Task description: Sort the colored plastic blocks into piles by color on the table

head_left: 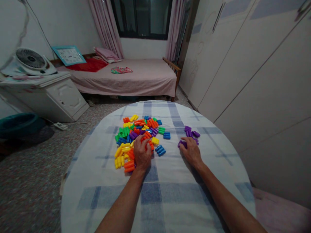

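Observation:
A mixed pile of plastic building blocks in orange, yellow, green, blue and purple, including green blocks [123,132], lies left of centre on a round table. My left hand [142,153] rests over the pile's near right side, fingers curved down and thumb apart, beside orange blocks [152,145]. Its fingertips are partly hidden. At the right, my right hand [191,151] has thumb and index finger around a purple block [180,143]. Just beyond its fingers sits a small group of purple blocks [188,129]. Two blue blocks [160,150] [167,135] lie between the hands.
A checked blue-and-white cloth [150,194] covers the round table. Beyond stand a bed [145,74] and, at left, a white cabinet [65,97] bearing a fan [31,60]. A wardrobe [243,64] rises along the right side. A teal basin [20,124] is at the left.

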The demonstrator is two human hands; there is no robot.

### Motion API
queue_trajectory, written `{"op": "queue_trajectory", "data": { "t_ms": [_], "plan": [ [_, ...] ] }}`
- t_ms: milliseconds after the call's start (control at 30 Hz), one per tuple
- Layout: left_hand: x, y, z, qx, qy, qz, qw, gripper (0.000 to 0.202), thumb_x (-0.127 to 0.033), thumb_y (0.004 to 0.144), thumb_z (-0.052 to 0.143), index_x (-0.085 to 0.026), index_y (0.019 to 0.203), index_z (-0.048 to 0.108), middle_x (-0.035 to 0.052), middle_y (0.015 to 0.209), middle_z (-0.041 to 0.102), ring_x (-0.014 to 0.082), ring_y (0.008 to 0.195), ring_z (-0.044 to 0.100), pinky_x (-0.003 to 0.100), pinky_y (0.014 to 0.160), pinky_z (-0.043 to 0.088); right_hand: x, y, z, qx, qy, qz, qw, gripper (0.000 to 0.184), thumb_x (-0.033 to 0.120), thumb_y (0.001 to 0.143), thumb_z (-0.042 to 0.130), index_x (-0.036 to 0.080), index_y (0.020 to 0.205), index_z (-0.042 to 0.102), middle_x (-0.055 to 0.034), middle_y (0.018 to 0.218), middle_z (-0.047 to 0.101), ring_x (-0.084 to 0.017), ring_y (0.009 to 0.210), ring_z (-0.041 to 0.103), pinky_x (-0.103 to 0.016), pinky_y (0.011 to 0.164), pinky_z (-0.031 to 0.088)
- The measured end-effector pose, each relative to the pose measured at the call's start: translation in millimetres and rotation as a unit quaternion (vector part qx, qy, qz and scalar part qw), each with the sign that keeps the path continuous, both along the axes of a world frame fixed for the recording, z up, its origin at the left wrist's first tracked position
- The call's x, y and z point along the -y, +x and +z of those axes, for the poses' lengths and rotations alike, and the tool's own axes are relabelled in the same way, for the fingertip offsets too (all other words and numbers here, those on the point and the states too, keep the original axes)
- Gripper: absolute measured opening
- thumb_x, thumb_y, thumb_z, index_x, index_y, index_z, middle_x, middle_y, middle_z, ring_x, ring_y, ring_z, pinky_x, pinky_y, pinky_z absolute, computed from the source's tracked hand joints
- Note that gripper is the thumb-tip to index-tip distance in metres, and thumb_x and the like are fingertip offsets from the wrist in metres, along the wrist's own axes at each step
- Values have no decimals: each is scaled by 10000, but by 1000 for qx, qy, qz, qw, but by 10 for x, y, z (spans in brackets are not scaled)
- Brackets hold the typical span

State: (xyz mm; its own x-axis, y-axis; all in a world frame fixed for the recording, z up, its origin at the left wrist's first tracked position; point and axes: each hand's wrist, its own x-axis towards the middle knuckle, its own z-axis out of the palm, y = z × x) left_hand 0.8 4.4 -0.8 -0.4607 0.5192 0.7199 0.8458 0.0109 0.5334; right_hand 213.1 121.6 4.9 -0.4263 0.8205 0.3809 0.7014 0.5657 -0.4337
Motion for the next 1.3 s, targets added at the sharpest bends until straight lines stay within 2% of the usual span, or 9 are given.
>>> {"op": "queue_trajectory", "data": {
  "t_ms": [167, 300, 433, 600, 700, 800, 967, 1167, 1300],
  "plan": [
    [8, 12, 31, -5, 5, -1, 1000, 217, -139, 845, 462, -157, 921, 664, 118, 1103, 581, 233, 1095, 515, 414, 958, 424, -30, -23, -108, 25, 51, 125, 990, 157, 207, 856, 473, 190, 940, 605, -106, 1106, 578, -239, 1082, 488, -400, 942, 367],
    [8, 15, 40, -8, 6, 0, 1000, 220, -137, 845, 458, -159, 918, 664, 117, 1095, 584, 236, 1090, 518, 422, 952, 429, -362, -33, -153, 19, 58, 114, 992, 196, 113, 844, 402, 180, 841, 586, -111, 991, 576, -227, 1033, 500, -376, 913, 402],
    [6, 10, 32, -3, 6, 0, 1000, 221, -141, 839, 462, -171, 922, 665, 113, 1101, 583, 239, 1095, 520, 429, 951, 432, -589, -112, -63, 33, 76, 71, 994, 242, 96, 805, 426, 173, 953, 602, -130, 1130, 556, -254, 1169, 436, -433, 999, 359],
    [5, 8, 22, -2, 3, -1, 1000, 225, -143, 837, 462, -169, 926, 667, 116, 1100, 585, 241, 1105, 521, 433, 960, 428, -197, -426, -90, -69, 49, 62, 994, 331, 158, 819, 427, 148, 1117, 571, -134, 1194, 538, -236, 1176, 446, -414, 1027, 352],
    [8, 3, 17, -4, 4, -2, 1000, 223, -144, 843, 461, -158, 935, 664, 122, 1107, 588, 240, 1115, 514, 433, 975, 419, 178, -600, -185, -155, -6, 8, 988, 336, 191, 841, 403, 165, 1143, 548, -118, 1148, 567, -225, 1108, 486, -400, 969, 396],
    [17, 8, 21, 2, 11, -10, 1000, 247, -170, 870, 437, -162, 992, 651, 118, 1117, 592, 230, 1110, 518, 430, 974, 421, 385, -677, -220, -164, -24, -17, 986, 322, 222, 857, 406, 184, 1143, 550, -105, 1147, 574, -229, 1099, 484, -412, 966, 374],
    [57, 131, 74, -34, 9, -57, 998, 270, -192, 886, 429, -179, 1080, 615, 115, 1157, 586, 224, 1150, 514, 436, 978, 429, 365, -655, -180, -181, -43, -22, 982, 283, 224, 855, 393, 185, 1062, 582, -94, 1049, 605, -223, 1011, 512, -389, 920, 386],
    [144, 436, 182, -116, -9, -177, 977, 312, -169, 864, 445, -206, 1139, 589, 125, 1242, 558, 228, 1224, 478, 445, 1013, 415, 349, -618, -179, -165, -49, -3, 985, 296, 206, 824, 398, 185, 1044, 596, -97, 1034, 604, -232, 988, 511, -388, 900, 385],
    [206, 575, 293, -109, 0, -230, 967, 322, -164, 865, 444, -195, 1151, 586, 138, 1240, 557, 222, 1212, 490, 415, 981, 448, 360, -596, -167, -165, -55, 3, 985, 285, 186, 810, 400, 177, 1009, 603, -97, 1009, 605, -233, 953, 515, -378, 870, 396]
  ]
}}
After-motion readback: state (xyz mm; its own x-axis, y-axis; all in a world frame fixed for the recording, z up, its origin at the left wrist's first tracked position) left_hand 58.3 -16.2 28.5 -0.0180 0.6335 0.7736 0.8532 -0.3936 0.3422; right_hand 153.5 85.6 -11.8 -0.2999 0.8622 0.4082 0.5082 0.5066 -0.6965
